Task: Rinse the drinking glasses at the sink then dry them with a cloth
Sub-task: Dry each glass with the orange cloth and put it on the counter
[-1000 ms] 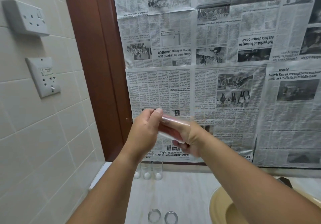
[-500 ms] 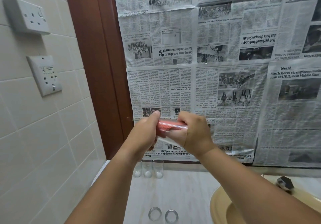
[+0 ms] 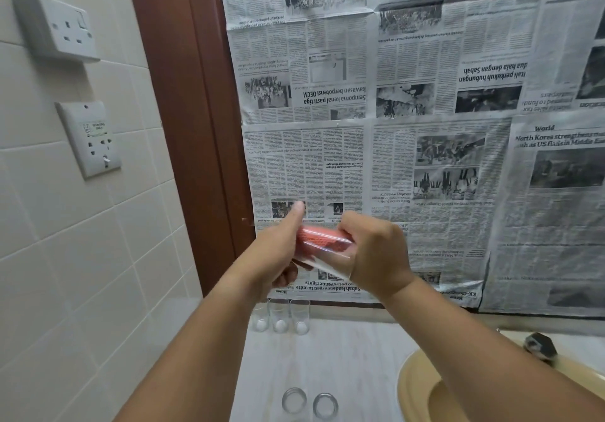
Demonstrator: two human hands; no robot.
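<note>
A clear drinking glass (image 3: 327,263) lies sideways in the air between my hands, in front of the newspaper-covered wall. A red cloth (image 3: 322,239) shows through its upper side, stuffed inside it. My left hand (image 3: 278,251) grips the glass's left end, thumb pointing up. At the right end my right hand (image 3: 376,254) is curled, knuckles on top, gripping the cloth where it enters the glass; its fingertips are hidden. Three upright glasses (image 3: 280,318) stand in a row against the back wall. Two more glasses (image 3: 309,403) stand near the counter's front.
A beige sink basin (image 3: 415,389) sits at the lower right, with a dark tap knob (image 3: 540,344) behind it. The pale counter (image 3: 343,356) runs between sink and tiled left wall. Two wall sockets (image 3: 88,137) are mounted on the tiles.
My right hand has turned over from under the glass to knuckles on top, twisting at the glass's right end. The red cloth now shows more clearly. My left hand has stayed nearly still.
</note>
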